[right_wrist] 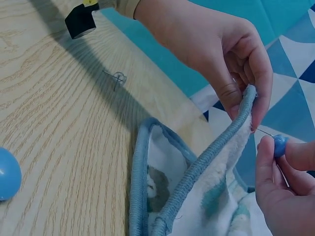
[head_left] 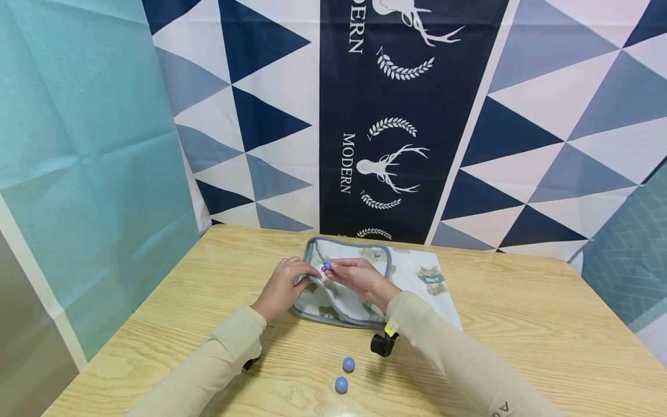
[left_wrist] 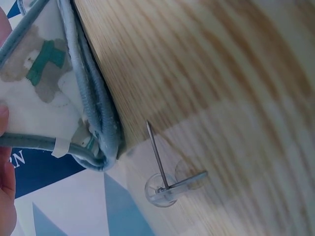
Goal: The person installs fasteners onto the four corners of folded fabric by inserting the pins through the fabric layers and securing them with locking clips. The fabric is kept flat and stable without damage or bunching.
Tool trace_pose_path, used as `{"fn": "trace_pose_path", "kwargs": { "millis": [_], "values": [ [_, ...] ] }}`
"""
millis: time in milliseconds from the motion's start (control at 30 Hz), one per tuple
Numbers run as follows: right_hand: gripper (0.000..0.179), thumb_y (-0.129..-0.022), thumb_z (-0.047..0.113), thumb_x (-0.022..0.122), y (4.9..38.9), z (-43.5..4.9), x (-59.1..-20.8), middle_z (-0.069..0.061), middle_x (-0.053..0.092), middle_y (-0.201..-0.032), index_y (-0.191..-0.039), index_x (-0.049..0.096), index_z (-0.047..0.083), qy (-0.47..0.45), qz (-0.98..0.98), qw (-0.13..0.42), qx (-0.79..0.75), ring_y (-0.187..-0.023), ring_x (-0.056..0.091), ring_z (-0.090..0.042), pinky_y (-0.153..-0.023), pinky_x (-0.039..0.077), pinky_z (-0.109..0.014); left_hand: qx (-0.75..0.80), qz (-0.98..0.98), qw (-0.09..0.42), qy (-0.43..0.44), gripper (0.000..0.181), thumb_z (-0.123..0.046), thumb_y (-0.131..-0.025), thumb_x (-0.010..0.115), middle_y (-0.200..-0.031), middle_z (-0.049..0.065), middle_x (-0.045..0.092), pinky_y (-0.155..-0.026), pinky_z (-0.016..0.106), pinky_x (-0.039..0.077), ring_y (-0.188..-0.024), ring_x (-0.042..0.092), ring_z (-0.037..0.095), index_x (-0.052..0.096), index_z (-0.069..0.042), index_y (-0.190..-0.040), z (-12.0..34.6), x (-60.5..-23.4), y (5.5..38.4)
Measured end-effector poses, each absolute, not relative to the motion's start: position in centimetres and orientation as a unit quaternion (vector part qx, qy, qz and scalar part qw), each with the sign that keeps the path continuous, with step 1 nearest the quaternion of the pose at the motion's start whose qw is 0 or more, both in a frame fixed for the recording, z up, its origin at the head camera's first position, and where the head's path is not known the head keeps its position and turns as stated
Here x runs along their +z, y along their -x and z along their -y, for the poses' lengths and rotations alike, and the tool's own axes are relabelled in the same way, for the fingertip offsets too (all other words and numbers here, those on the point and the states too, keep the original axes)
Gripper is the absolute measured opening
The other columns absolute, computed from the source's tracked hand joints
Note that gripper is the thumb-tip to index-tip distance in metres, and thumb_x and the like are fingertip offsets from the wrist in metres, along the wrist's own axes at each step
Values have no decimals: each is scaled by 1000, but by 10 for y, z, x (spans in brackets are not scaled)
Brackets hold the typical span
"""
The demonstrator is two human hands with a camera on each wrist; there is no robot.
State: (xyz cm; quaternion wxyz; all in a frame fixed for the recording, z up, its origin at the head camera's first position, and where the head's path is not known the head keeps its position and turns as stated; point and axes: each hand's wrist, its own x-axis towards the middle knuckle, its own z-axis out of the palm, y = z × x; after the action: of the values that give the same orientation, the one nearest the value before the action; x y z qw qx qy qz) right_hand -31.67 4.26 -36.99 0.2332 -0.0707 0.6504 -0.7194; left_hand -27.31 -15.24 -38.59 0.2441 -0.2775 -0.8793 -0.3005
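Note:
A baby blanket (head_left: 333, 301) printed with bears, edged in grey-blue stitching, lies folded on the wooden table. My left hand (head_left: 285, 285) pinches its lifted edge (right_wrist: 211, 152) between thumb and fingers. Close beside that edge, my right hand (head_left: 362, 279) pinches a small shiny blue ball-shaped head (right_wrist: 280, 145) with a thin metal pin sticking out towards the fabric. Whether the pin tip touches the cloth, I cannot tell. In the left wrist view only some fingers (left_wrist: 6, 172) of the left hand show at the edge.
Two blue balls (head_left: 348, 364) (head_left: 341, 384) lie on the table (head_left: 500, 324) near its front. A clear-headed pin (left_wrist: 161, 189) with a bare metal point lies on the wood left of the blanket. Patterned cloth (head_left: 385, 116) hangs behind the table.

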Motion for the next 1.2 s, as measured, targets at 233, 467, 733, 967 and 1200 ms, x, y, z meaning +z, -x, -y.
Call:
{"fn": "trace_pose_path", "kwargs": {
  "millis": [233, 467, 733, 967, 1200],
  "values": [
    [38, -98, 2, 48, 317, -42, -372, 0, 68, -92, -133, 47, -12, 72, -650, 223, -722, -80, 66, -3, -84, 55, -17, -303, 879, 240, 278, 19, 2, -81, 71, -90, -1, 75, -86, 35, 47, -90, 64, 14, 75, -13, -92, 152, -385, 273],
    [38, -97, 0, 49, 315, -41, -372, 0, 69, -95, -133, 47, -13, 79, -660, 216, -715, -80, 66, -2, -82, 55, -16, -305, 878, 241, 280, 19, 2, -82, 70, -90, -1, 75, -87, 36, 49, -91, 65, 15, 75, -13, -92, 152, -386, 274],
    [38, -98, -1, 47, 315, -40, -371, -2, 67, -98, -133, 46, -14, 88, -663, 210, -713, -80, 65, -1, -83, 55, -16, -305, 879, 241, 278, 19, 2, -81, 71, -89, -1, 75, -85, 35, 49, -90, 64, 14, 75, -12, -92, 152, -386, 273],
    [38, -98, 0, 47, 314, -40, -371, -4, 67, -100, -134, 46, -13, 85, -668, 205, -711, -80, 65, -1, -83, 55, -16, -307, 880, 236, 275, 19, 3, -81, 71, -89, -1, 75, -86, 35, 48, -90, 64, 14, 75, -12, -92, 151, -385, 273],
    [39, -98, 1, 48, 315, -40, -372, -5, 68, -101, -134, 46, -12, 84, -670, 203, -709, -80, 65, -1, -84, 55, -17, -307, 882, 230, 273, 19, 3, -81, 71, -90, -1, 75, -86, 36, 48, -90, 64, 14, 75, -12, -91, 151, -386, 273]
  ]
}}
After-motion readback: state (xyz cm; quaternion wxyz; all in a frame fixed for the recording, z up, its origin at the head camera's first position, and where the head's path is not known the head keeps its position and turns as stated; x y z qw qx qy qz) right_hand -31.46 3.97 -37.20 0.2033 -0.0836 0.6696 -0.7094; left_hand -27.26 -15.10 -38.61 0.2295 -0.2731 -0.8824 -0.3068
